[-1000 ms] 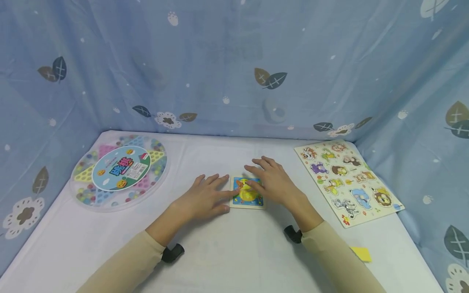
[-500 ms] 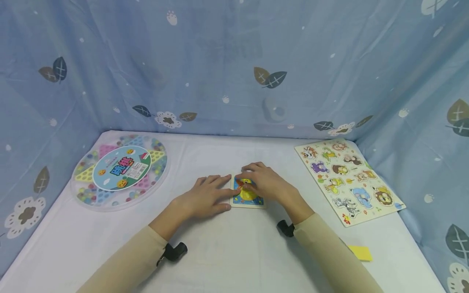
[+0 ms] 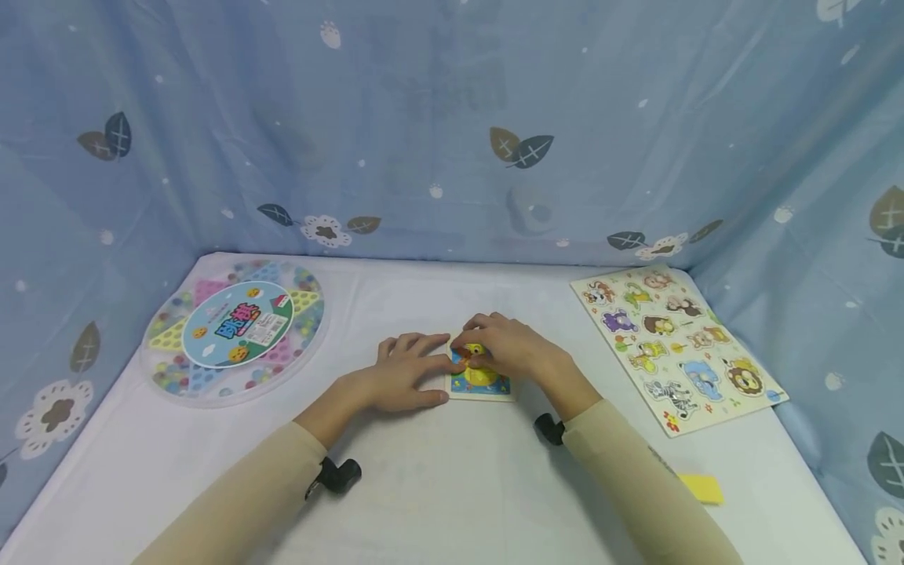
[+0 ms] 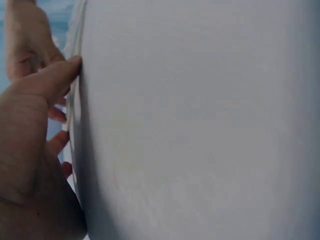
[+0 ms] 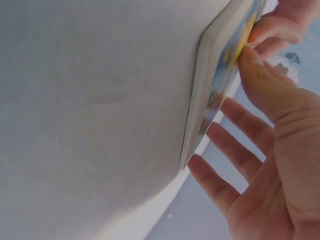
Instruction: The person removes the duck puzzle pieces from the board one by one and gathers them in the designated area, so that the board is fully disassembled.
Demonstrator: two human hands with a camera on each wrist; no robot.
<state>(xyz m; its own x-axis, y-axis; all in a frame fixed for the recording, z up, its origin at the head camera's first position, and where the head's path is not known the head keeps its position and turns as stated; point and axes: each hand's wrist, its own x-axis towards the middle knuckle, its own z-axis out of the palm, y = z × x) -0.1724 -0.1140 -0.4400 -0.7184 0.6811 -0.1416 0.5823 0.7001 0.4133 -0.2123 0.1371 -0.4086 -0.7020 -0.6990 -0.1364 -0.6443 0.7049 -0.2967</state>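
A small square duck puzzle (image 3: 487,386), yellow on blue with a pale wooden rim, lies flat on the white table. My left hand (image 3: 399,380) rests along its left side with fingers spread, the index fingertip reaching onto the duck picture. From the right, my right hand (image 3: 508,345) lies over the upper part, thumb and index fingertips around the duck's head. In the right wrist view the thumb of the right hand (image 5: 280,145) touches the picture face, while other fingers extend spread by the rim. The left wrist view shows the left hand (image 4: 30,120) beside the board's thin edge.
On the left lies a round clear-lidded Chinese checkers box (image 3: 236,326) with coloured marbles. An animal peg-style puzzle board (image 3: 678,349) sits at the right, and a yellow paper piece (image 3: 701,488) lies near my right sleeve. A blue patterned curtain (image 3: 438,118) encloses the table (image 3: 424,502).
My right hand has moved left and lower over the duck puzzle, bringing its fingertips onto the duck's head. My left hand has stayed almost in place at the left side.
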